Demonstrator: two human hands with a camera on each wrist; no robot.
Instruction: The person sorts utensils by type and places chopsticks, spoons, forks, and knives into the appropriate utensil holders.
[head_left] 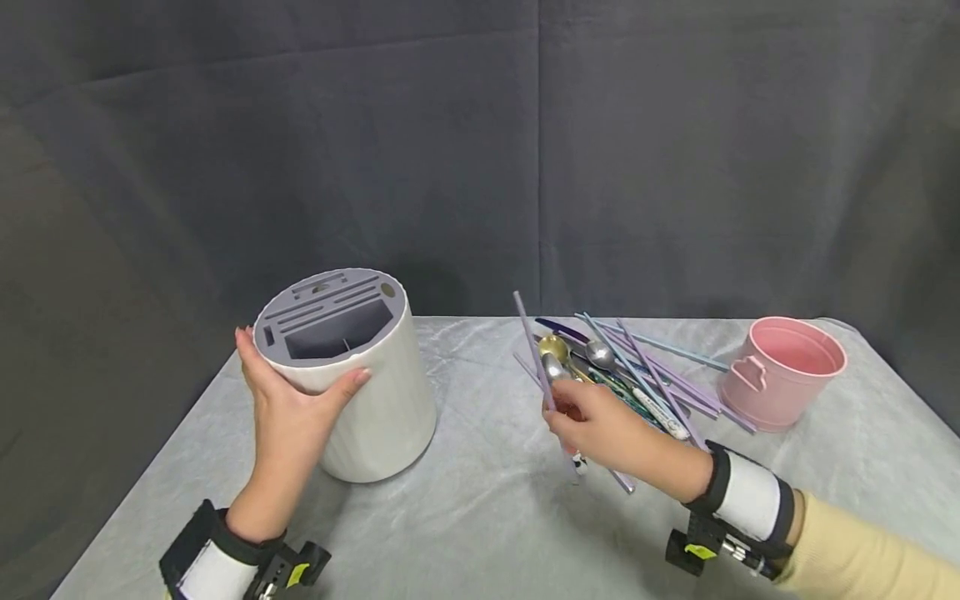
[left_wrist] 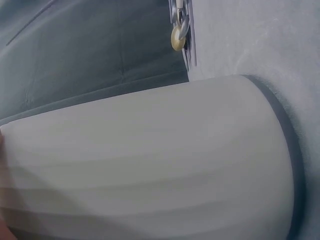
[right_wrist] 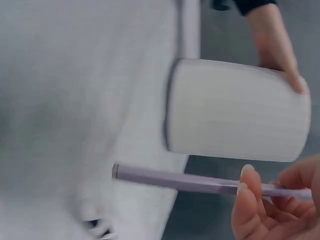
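My left hand (head_left: 288, 417) grips the upper side of a white cylindrical utensil holder (head_left: 386, 408), thumb on the near face and fingers round the left side. Its grey top insert (head_left: 341, 364) has slots, a round hole and a large opening. In the right wrist view, the fingers of my right hand (right_wrist: 260, 200) pinch a lilac chopstick (right_wrist: 175, 181). From the head view, that right hand (head_left: 596, 421) is beside a pile of cutlery, with the chopstick tilted upward. Spoons (head_left: 600, 354) and more chopsticks (head_left: 652, 371) lie in the pile.
A pink bucket (head_left: 757, 392) with a side handle stands at the right, touching or close to the chopstick ends. Grey cloth (head_left: 465, 525) covers the table. A dark curtain (head_left: 450, 167) hangs behind its far edge.
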